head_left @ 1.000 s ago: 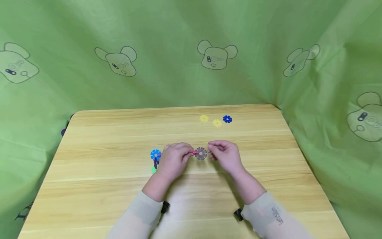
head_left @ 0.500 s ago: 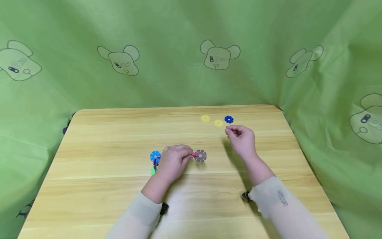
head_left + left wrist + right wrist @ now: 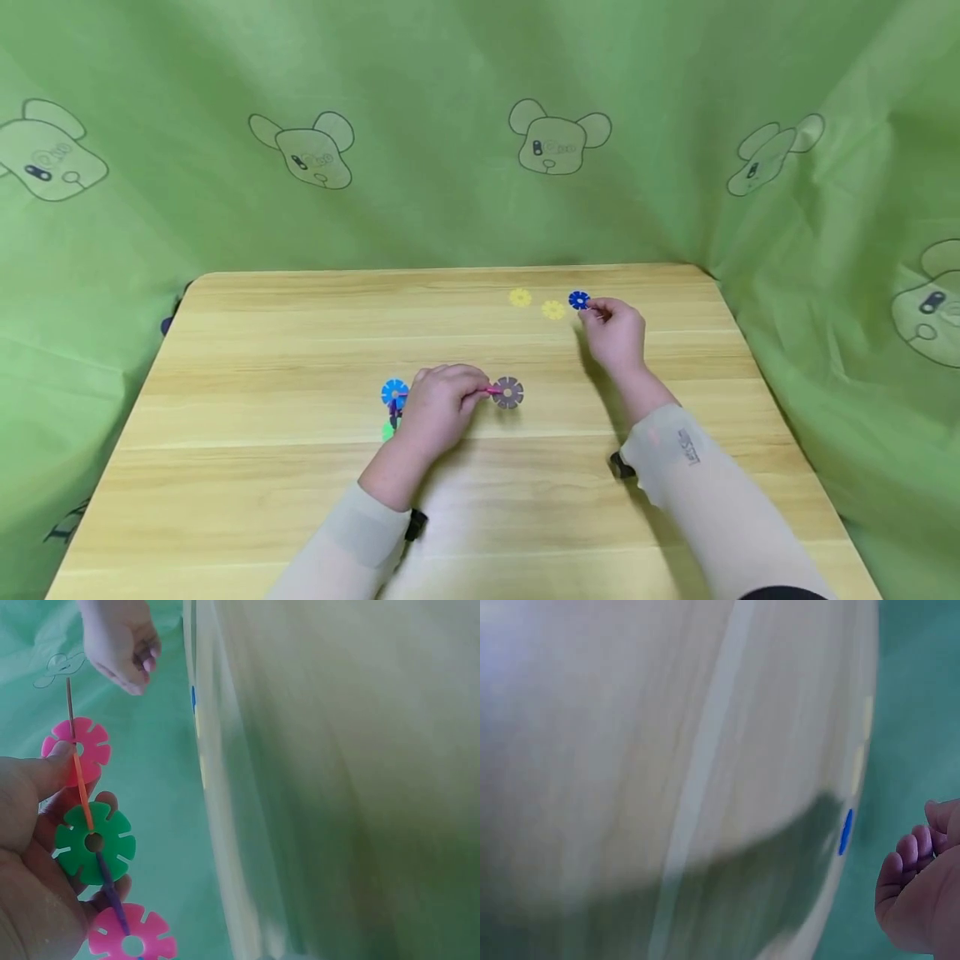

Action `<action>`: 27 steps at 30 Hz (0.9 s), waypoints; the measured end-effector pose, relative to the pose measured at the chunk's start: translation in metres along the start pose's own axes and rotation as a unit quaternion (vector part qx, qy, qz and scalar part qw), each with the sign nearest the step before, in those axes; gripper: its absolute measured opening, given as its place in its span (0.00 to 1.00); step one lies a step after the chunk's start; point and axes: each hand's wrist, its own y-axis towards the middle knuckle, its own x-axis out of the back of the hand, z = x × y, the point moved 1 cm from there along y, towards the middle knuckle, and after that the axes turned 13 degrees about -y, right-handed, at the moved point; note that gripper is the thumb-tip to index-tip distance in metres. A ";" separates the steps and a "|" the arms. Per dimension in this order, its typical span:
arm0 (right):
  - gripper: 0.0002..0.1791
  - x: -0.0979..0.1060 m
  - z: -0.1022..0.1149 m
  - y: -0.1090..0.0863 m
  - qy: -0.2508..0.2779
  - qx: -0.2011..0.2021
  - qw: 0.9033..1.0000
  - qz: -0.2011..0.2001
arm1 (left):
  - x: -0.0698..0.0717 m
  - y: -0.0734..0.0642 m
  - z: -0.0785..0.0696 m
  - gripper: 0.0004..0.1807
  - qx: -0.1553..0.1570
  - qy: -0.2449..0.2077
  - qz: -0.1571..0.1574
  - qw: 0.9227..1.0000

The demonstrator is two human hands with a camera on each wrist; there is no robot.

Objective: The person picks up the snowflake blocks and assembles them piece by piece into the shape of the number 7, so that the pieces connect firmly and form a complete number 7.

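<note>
My left hand (image 3: 438, 408) grips a chain of slotted plastic flower discs. In the left wrist view the thumb presses near a pink disc (image 3: 94, 741), beside an edge-on orange disc (image 3: 82, 791) and a green disc (image 3: 115, 855). A grey disc (image 3: 515, 401) sticks out at the chain's right end, a light blue disc (image 3: 387, 389) at its left; the palm hides the middle. My right hand (image 3: 617, 337), fingers loosely bent and holding nothing, hovers by a dark blue disc (image 3: 574, 300) on the table. The right wrist view shows a gap between them.
Two yellow discs (image 3: 521, 297) lie flat near the table's far edge, left of the dark blue one. The wooden table (image 3: 300, 333) has green fabric (image 3: 420, 217) hanging behind it and along both sides.
My right hand has moved away from the grey disc, far and to the right, up to the dark blue disc. The left hand keeps its hold on the chain, almost still.
</note>
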 end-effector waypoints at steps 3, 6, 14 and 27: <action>0.17 -0.006 -0.006 0.008 -0.006 -0.023 1.000 0.015 | 0.000 0.000 -0.001 0.05 -0.004 -0.007 -0.001 1.000; 0.21 -0.010 -0.009 0.013 -0.016 -0.049 0.998 0.034 | 0.000 0.000 -0.002 0.05 -0.004 -0.009 -0.001 1.000; 0.27 -0.023 -0.021 0.027 -0.068 -0.061 0.994 0.052 | -0.006 0.001 -0.004 0.04 -0.007 -0.010 0.014 1.000; 0.37 -0.030 -0.025 0.048 -0.138 -0.094 0.979 0.114 | -0.012 -0.001 -0.007 0.04 0.002 -0.024 0.022 0.999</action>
